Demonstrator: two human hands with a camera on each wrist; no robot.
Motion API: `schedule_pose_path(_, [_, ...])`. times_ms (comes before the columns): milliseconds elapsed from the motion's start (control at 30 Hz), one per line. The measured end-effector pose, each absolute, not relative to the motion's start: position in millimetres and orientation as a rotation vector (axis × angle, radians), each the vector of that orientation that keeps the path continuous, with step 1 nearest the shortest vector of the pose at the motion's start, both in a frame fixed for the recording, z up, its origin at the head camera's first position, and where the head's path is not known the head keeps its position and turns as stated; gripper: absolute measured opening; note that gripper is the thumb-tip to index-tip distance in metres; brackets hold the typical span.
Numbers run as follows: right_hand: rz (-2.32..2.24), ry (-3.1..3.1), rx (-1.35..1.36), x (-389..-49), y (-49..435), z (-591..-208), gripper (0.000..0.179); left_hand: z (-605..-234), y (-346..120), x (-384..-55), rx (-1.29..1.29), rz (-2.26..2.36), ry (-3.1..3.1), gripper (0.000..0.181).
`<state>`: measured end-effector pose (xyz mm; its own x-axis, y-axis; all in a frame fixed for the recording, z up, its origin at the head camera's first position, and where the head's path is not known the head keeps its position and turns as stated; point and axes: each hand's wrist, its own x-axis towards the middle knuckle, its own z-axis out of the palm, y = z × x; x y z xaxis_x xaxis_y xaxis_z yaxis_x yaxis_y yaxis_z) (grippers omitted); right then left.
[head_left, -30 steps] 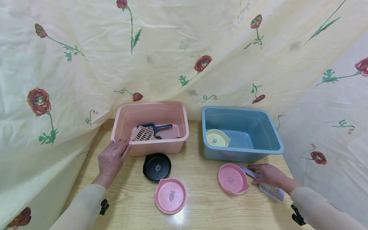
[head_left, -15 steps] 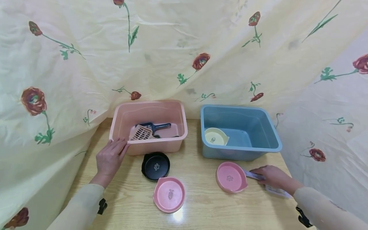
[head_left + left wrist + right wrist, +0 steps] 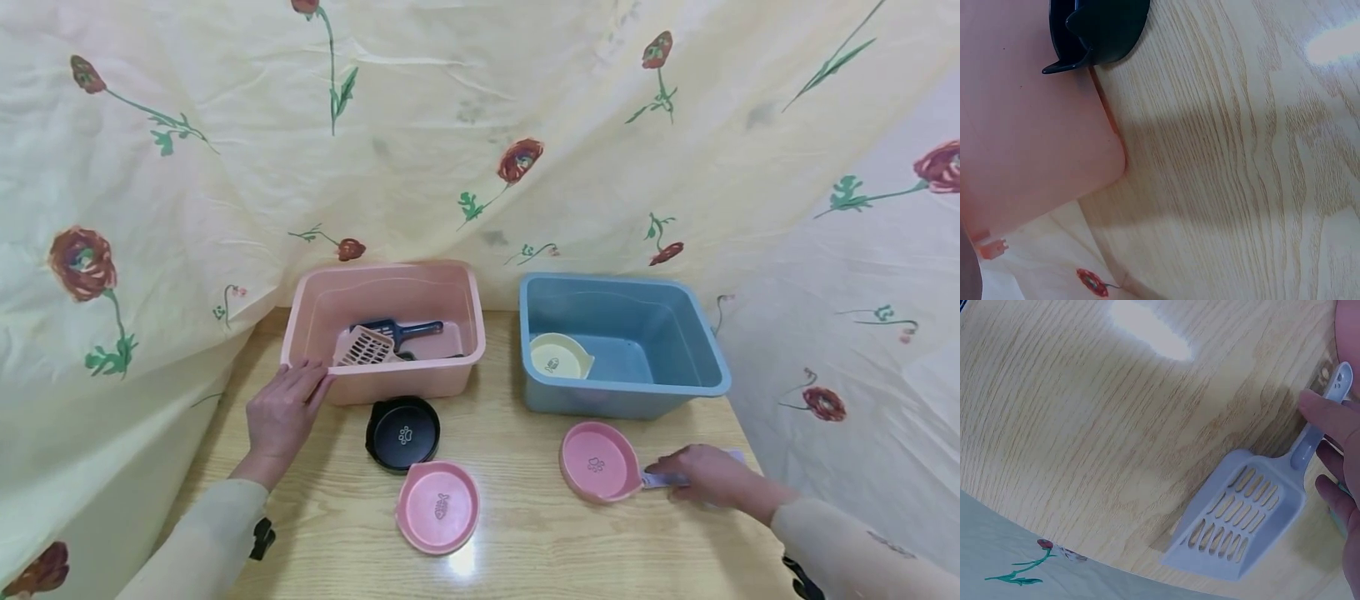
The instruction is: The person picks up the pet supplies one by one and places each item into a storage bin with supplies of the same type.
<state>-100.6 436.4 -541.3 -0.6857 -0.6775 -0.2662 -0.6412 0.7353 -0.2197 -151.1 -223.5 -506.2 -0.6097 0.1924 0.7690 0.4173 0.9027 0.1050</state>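
Observation:
My left hand (image 3: 281,412) grips the front left rim of the pink litter box (image 3: 405,385), fingers over the edge. Inside that box lie a beige slotted litter scoop (image 3: 366,346) and a dark blue scoop (image 3: 420,330). My right hand (image 3: 712,475) holds a lavender litter scoop (image 3: 1235,512) by its handle. In the right wrist view, the slotted pan is just off or on the wooden table; I cannot tell which. The handle's end is beside a pink bowl with a paw print (image 3: 597,461).
Right of the pink box stands a blue litter box (image 3: 622,402) with a pale yellow bowl (image 3: 561,356) inside. A black bowl (image 3: 405,433) sits before the pink box, a pink fish-print bowl (image 3: 438,508) nearer me. Floral cloth (image 3: 420,167) hangs behind and at the sides.
My right hand has moved slightly right and turned the lavender scoop, so its pan has swung away from me to the right. The left hand stays on the pink box's rim.

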Motion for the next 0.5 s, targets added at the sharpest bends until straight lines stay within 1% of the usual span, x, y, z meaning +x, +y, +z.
schedule_pose_path(200, [-0.192, 2.616, -1.083, -98, 435, -546, 0.032, -505, -224, -153, -0.442, -0.353, -2.215, 0.025])
schedule_pose_path(500, [-0.206, 2.602, -1.140, -86, 428, -542, 0.020, -506, -224, -153, -0.454, -0.338, -2.228, 0.025])
